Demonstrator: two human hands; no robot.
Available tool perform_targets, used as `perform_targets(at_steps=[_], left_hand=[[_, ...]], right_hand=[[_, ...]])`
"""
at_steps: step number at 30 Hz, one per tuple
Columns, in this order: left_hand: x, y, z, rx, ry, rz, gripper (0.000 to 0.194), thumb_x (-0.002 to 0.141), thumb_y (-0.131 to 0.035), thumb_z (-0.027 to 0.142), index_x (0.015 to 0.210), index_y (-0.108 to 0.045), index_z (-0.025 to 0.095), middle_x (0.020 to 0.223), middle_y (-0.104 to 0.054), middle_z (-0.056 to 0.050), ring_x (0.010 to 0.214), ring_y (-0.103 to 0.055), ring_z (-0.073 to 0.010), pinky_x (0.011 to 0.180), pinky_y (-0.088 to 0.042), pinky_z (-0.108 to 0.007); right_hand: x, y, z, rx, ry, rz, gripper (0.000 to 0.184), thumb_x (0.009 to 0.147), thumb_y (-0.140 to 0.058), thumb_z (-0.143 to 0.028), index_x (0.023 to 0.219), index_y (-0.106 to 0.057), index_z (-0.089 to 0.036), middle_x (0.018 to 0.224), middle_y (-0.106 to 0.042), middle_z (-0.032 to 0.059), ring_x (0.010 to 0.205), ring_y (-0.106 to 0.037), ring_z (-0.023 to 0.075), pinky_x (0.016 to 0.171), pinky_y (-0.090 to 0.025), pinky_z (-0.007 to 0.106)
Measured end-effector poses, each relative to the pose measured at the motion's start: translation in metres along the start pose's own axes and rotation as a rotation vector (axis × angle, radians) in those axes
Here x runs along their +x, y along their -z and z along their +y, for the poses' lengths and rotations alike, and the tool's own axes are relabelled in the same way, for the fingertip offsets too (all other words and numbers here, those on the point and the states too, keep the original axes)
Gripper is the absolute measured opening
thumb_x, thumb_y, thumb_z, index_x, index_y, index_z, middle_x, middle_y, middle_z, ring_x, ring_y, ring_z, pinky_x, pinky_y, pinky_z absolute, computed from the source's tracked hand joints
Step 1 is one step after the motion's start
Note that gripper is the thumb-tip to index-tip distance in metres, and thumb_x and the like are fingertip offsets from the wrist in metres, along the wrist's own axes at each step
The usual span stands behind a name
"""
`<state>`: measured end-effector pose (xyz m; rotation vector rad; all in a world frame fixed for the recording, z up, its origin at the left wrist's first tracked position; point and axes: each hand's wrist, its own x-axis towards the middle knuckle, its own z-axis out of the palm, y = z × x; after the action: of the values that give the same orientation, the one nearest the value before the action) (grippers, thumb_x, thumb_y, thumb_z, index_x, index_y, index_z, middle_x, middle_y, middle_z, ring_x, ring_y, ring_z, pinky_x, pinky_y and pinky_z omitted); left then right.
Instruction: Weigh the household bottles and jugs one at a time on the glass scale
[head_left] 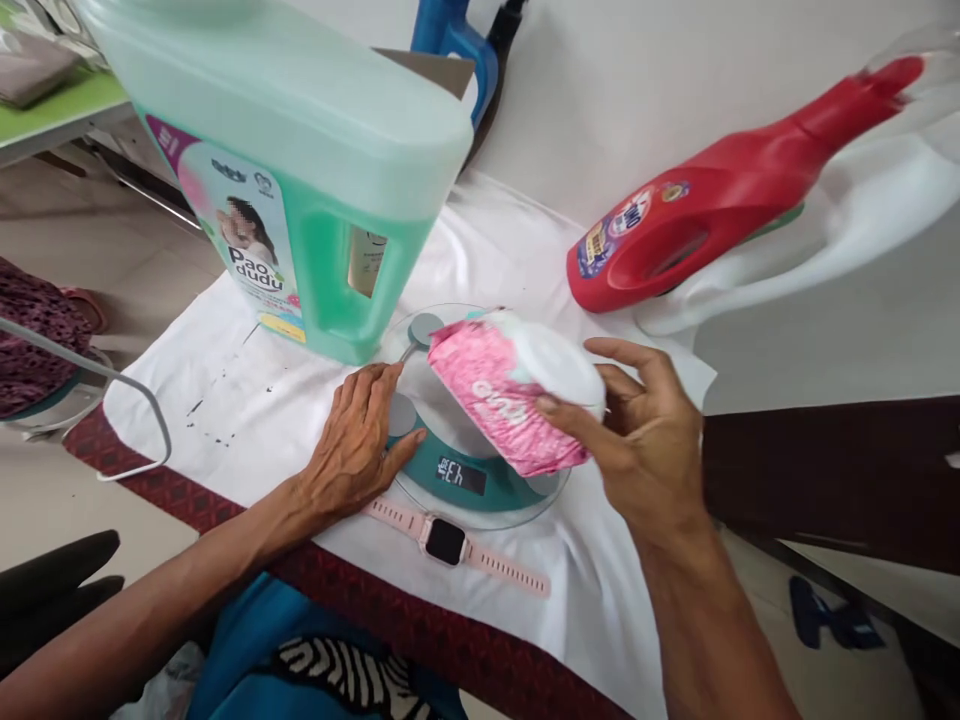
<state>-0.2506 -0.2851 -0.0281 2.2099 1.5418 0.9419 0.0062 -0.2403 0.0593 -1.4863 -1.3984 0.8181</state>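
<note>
We log the scale [496,490] already displaying, the pack [480,385] above it not yet released from the right hand's [646,445] pinch, left hand [354,435] spread unclenched at the scale's edge.

White-clothed table [255,462]; on it scale [450,455]; pink watch [445,540]; green jug [322,190]; red bottle [709,195]

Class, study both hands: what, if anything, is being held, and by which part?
The right hand holds the pink packet by its right end, thumb on its lettered side. The left hand grips nothing.
</note>
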Motion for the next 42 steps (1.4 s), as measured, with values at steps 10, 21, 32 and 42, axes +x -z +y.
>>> perform_targets(at_steps=[10, 21, 32, 42], left_hand=[[0.000, 0.002, -0.007, 0.008, -0.058, 0.024, 0.062, 0.108, -0.053, 0.043, 0.159, -0.034, 0.014, 0.146, -0.057, -0.019, 0.135, -0.054, -0.0340, 0.114, -0.050, -0.058], [0.002, 0.002, -0.007, 0.067, -0.061, 0.022, 0.062, 0.107, -0.055, 0.044, 0.159, -0.036, 0.015, 0.145, -0.058, -0.018, 0.133, -0.054, -0.0335, 0.114, -0.048, -0.058], [0.005, 0.000, -0.007, 0.093, -0.077, 0.049, 0.064, 0.106, -0.059, 0.045, 0.159, -0.039, 0.015, 0.147, -0.058, -0.020, 0.133, -0.055, -0.0341, 0.113, -0.049, -0.057], [0.005, 0.002, -0.006, 0.102, -0.078, 0.036, 0.064, 0.107, -0.057, 0.044, 0.159, -0.037, 0.014, 0.147, -0.058, -0.021, 0.133, -0.054, -0.0346, 0.113, -0.049, -0.057]], right_hand=[[-0.041, 0.003, 0.034, 0.142, 0.117, 0.188, 0.069, 0.079, -0.074, -0.080, 0.123, -0.068, -0.027, 0.125, -0.074, 0.0072, 0.124, -0.069, 0.0270, 0.099, -0.056, 0.044], [-0.047, 0.001, 0.096, 0.273, -0.177, 0.563, 0.061, 0.086, -0.065, -0.077, 0.070, -0.066, -0.019, 0.050, -0.051, -0.0031, 0.043, -0.045, 0.0094, 0.042, -0.034, 0.024], [-0.042, 0.004, 0.093, 0.281, -0.214, 0.573, 0.062, 0.086, -0.065, -0.079, 0.067, -0.066, -0.019, 0.049, -0.050, -0.0034, 0.041, -0.044, 0.0093, 0.040, -0.033, 0.023], [-0.041, 0.004, 0.092, 0.248, -0.202, 0.548, 0.061, 0.084, -0.067, -0.078, 0.066, -0.065, -0.020, 0.049, -0.050, -0.0041, 0.042, -0.043, 0.0088, 0.040, -0.032, 0.024]])
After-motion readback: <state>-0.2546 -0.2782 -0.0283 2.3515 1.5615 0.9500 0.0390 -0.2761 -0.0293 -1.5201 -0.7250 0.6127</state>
